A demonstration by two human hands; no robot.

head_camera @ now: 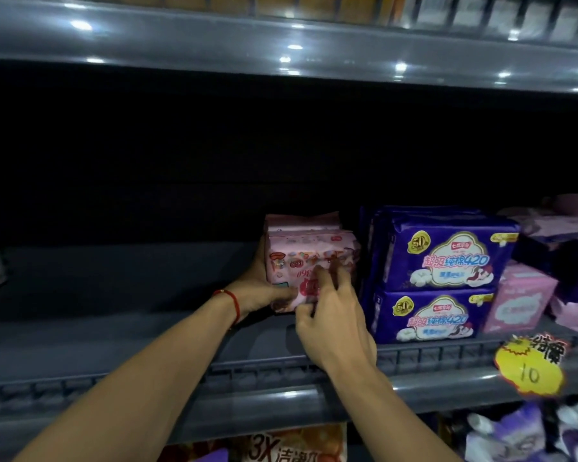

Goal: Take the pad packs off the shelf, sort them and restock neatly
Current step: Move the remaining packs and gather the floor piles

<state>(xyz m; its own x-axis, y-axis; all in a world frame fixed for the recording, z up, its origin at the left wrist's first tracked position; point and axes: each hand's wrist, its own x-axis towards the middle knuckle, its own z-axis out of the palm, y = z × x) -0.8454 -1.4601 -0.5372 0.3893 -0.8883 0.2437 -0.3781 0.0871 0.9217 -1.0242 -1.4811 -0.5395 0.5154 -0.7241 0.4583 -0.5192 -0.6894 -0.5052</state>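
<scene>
Right hand (334, 315) and left hand (264, 291), a red string on its wrist, grip with curled fingers (324, 278) the pink printed plastic pad pack (301, 258) standing on the dark grey metal shelf (114, 295). Just right: two stacked purple pad packs (441, 278).

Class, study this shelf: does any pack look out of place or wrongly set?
Yes. The pink pack that the left hand and right hand hold has upside-down print, unlike the upright purple packs beside it. Farther right, pink and purple packs lie jumbled.
</scene>
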